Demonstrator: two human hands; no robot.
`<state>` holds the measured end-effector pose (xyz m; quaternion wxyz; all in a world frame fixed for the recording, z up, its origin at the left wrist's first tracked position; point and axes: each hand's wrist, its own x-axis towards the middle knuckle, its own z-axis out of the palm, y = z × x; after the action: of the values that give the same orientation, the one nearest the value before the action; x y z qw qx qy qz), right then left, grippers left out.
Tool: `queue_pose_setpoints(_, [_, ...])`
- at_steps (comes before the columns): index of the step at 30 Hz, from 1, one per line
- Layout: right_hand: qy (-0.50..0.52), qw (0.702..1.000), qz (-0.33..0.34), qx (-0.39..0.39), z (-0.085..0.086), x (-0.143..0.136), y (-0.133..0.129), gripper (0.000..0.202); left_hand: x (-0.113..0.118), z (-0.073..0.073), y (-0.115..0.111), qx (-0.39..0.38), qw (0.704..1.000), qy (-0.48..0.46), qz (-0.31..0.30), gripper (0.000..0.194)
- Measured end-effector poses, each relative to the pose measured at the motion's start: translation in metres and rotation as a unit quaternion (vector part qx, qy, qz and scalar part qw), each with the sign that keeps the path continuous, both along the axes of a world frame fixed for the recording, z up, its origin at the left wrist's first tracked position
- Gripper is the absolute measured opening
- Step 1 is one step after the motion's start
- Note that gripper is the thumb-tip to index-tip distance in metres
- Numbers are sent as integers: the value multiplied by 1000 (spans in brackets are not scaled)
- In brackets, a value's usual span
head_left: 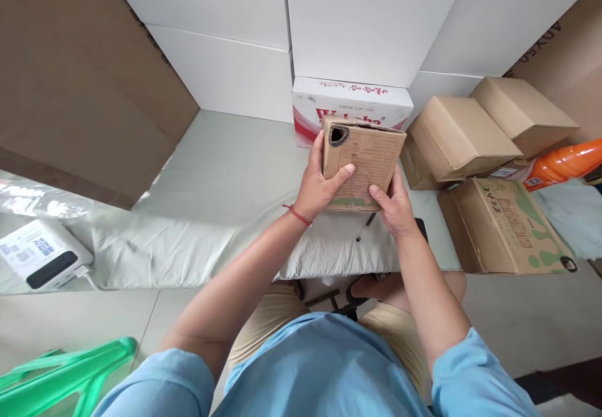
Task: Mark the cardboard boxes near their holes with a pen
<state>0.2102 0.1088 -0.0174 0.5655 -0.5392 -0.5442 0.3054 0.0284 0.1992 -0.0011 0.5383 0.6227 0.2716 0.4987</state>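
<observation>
Between my two hands a small brown cardboard box (364, 153) is held tilted above the table, its printed face toward me. A dark-rimmed hole shows in its upper left corner, and the top edge has a slight gap. My left hand (324, 175) grips the left side, thumb across the front. On the lower right side my right hand (392, 204) holds it, thumb on the front as well. The fingers behind the box are hidden. Just behind it stands a white and red carton (310, 100). A thin dark stick-like item (365, 227) lies below the box.
Several brown boxes (465, 135) are stacked at the right, with an orange bottle (564, 163) and a larger printed carton (508, 229). A big cardboard panel (84, 91) rises at the left. A white power bank (44, 254) with a cable sits near the table's front edge. A green stool (70, 373) stands below.
</observation>
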Motion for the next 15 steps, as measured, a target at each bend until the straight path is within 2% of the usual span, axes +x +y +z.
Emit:
queue_pose_setpoints(3, [-13,999,-38,-9,-2,9,-22,89,7,-7,-6,15,999,14,25,106])
queue_pose_setpoints(6, [-108,977,-170,-75,-14,27,-69,79,8,-8,-15,8,999,29,43,102])
queue_pose_setpoints(8, [-206,924,-282,-154,-33,41,-106,82,8,-9,-20,1,998,33,55,99])
queue_pose_setpoints(10, [-309,858,-336,-235,-56,48,-139,94,8,-12,-24,-9,996,45,71,96])
queue_pose_setpoints(12, [-374,807,-340,-305,-77,47,-164,104,9,-17,-27,-32,994,64,85,95])
queue_pose_setpoints(15, [-427,769,-315,-357,-92,37,-183,102,9,-31,-31,-70,992,67,75,94])
